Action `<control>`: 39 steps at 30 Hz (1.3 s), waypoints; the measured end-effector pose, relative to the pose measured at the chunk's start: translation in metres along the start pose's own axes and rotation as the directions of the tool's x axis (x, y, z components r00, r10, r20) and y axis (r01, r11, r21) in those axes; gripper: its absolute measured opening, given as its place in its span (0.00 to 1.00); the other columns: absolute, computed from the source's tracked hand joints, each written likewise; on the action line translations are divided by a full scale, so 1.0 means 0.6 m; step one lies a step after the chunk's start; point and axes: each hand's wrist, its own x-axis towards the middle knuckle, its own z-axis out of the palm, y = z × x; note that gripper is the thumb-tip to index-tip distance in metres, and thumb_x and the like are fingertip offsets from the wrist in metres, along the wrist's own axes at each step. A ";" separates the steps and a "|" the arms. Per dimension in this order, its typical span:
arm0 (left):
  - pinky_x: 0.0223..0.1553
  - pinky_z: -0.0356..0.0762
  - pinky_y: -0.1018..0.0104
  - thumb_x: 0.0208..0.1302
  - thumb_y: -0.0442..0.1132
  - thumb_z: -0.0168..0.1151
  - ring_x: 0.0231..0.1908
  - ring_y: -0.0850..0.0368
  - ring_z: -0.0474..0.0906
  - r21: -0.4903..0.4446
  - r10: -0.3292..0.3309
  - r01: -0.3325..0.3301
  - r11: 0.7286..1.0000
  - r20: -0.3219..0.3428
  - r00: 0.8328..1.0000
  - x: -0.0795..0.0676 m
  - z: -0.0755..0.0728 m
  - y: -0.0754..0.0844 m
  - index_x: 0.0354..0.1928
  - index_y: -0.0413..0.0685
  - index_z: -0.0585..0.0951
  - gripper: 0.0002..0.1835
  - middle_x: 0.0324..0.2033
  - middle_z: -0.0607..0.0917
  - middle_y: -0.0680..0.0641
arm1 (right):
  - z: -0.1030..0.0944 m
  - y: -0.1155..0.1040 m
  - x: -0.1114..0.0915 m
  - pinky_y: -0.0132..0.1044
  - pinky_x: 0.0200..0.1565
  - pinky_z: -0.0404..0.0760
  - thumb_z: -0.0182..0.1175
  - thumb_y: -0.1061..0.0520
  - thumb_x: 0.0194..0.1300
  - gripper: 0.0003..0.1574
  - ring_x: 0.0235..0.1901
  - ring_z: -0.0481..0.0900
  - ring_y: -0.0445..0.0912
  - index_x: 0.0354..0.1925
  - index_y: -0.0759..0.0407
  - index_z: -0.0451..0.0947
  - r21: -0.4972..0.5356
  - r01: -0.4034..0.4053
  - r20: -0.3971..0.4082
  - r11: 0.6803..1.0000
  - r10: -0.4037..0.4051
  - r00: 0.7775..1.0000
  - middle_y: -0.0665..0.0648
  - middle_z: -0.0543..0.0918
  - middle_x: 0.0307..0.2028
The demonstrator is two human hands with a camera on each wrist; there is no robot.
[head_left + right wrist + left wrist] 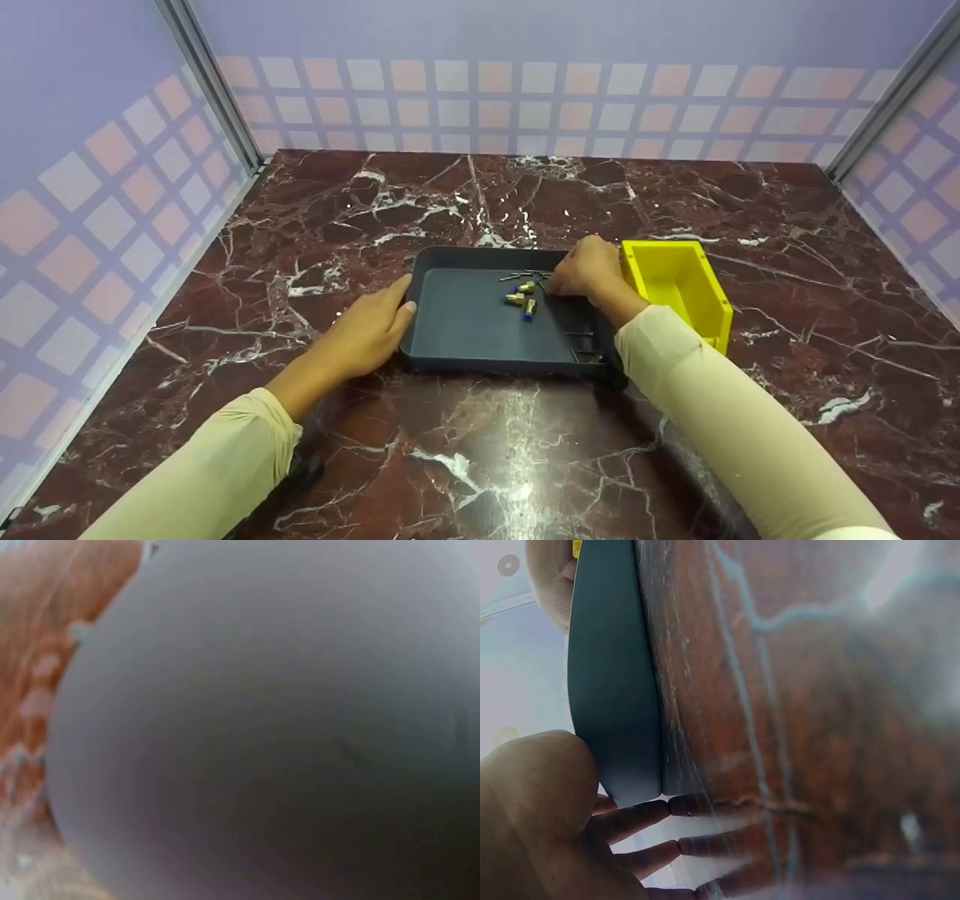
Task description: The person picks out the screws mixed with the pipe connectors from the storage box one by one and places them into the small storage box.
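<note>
A dark grey shallow tray [480, 330] lies on the marbled table. My left hand [375, 322] rests against its left wall, fingers straight; the left wrist view shows these fingers [634, 825] at the tray's corner, with the tips at the tabletop. Inside the tray's right part, my right hand [589, 268] reaches down with bent fingers beside thin metal screws [517, 277]; its fingertips are largely hidden, so a hold cannot be made out. Several brass fittings with blue ends [529, 309] lie left of it. Dark screws [585, 354] sit near the tray's front right corner.
A yellow open bin [675, 289] stands just right of the tray, beside my right wrist. Patterned panels [525, 105] close off the back and both sides of the table. A blurred grey surface [262, 727] fills most of the right wrist view.
</note>
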 end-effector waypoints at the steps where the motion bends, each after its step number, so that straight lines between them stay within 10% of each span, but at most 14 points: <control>1: 0.74 0.62 0.39 0.82 0.47 0.42 0.71 0.32 0.66 -0.001 -0.001 0.001 1.000 -0.001 1.000 0.000 0.000 0.000 0.79 0.37 0.56 0.32 0.72 0.69 0.31 | 0.001 0.000 0.000 0.40 0.38 0.83 0.79 0.55 0.39 0.15 0.37 0.79 0.54 0.26 0.63 0.90 0.003 0.001 0.000 1.000 -0.001 1.000 0.61 0.88 0.33; 8: 0.75 0.61 0.40 0.82 0.47 0.42 0.72 0.32 0.66 -0.009 -0.001 0.001 1.000 -0.009 1.000 -0.002 -0.001 0.001 0.79 0.37 0.56 0.32 0.72 0.68 0.31 | 0.006 -0.004 -0.004 0.33 0.24 0.75 0.77 0.56 0.37 0.10 0.29 0.78 0.51 0.21 0.62 0.88 -0.019 0.024 -0.018 1.000 -0.025 1.000 0.54 0.83 0.21; 18: 0.74 0.62 0.39 0.82 0.48 0.41 0.71 0.32 0.67 -0.004 0.011 -0.011 1.000 -0.017 1.000 -0.001 0.000 0.000 0.79 0.37 0.56 0.32 0.72 0.69 0.32 | 0.006 -0.007 -0.005 0.42 0.37 0.85 0.79 0.51 0.36 0.19 0.32 0.78 0.53 0.25 0.64 0.89 -0.089 0.045 -0.027 0.995 -0.047 0.999 0.60 0.87 0.29; 39: 0.74 0.62 0.40 0.82 0.47 0.42 0.71 0.33 0.67 -0.006 0.006 -0.006 1.000 -0.017 1.000 -0.001 0.001 0.001 0.79 0.37 0.56 0.32 0.72 0.69 0.32 | 0.000 -0.004 -0.004 0.32 0.25 0.78 0.78 0.56 0.37 0.16 0.29 0.79 0.49 0.28 0.63 0.91 0.052 -0.003 0.014 0.999 0.002 1.000 0.56 0.86 0.27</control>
